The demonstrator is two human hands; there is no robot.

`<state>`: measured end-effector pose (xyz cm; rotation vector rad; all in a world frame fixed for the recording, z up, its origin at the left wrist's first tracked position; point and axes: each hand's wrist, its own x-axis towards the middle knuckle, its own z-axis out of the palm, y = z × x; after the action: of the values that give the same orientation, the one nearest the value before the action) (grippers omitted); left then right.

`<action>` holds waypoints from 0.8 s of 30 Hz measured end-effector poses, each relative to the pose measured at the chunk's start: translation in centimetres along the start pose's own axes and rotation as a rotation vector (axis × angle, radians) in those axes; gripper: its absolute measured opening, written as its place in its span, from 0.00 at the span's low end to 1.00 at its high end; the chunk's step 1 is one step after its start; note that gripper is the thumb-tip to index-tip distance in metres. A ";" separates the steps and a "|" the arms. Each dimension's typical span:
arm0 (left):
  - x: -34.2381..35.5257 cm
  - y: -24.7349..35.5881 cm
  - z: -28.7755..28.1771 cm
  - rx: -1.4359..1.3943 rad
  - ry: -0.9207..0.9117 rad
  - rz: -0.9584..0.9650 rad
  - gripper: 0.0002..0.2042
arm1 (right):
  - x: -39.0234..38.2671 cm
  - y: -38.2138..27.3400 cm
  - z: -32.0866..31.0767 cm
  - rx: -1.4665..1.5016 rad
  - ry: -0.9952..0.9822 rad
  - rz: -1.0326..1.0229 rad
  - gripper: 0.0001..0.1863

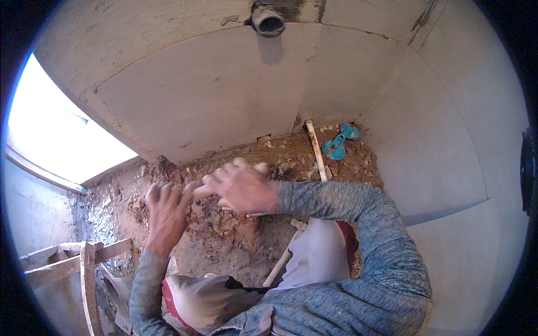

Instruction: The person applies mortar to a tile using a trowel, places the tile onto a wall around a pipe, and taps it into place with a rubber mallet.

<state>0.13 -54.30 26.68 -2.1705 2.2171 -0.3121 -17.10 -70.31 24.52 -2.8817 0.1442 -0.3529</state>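
Observation:
My right hand (244, 187) is closed in a fist around a pale wooden handle (204, 191), which sticks out toward my left hand. It is slightly smeared by motion. My left hand (168, 215) is raised beside the handle's left end with its fingers curled. Something dark shows at those fingertips, but I cannot make out what it is or whether it belongs to the handle. Both hands are over rough, broken brown soil (235, 241) in front of a tiled wall (213, 95).
A pale pipe (316, 151) stands up from the rubble near a blue double suction cup (334, 148). Between my knees lies a wooden-handled tool (280, 263). A pipe stub (269, 23) juts from the wall above. Wooden framing (87, 280) stands left, below a bright opening (61, 134).

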 end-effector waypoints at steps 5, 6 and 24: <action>10.1 2.6 1.4 0.082 0.192 0.277 0.27 | -6.5 8.1 2.7 0.104 0.345 0.139 0.16; 12.2 3.2 0.7 0.057 0.249 0.288 0.28 | -8.5 9.7 3.0 0.110 0.373 0.313 0.16; 32.5 0.3 6.8 -0.044 0.848 -0.239 0.54 | -14.5 23.6 3.2 0.327 0.555 0.552 0.26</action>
<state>-0.11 -87.43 24.01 -2.6559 2.2542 -1.4337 -31.96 -90.68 12.52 -2.2308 0.8601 -0.9415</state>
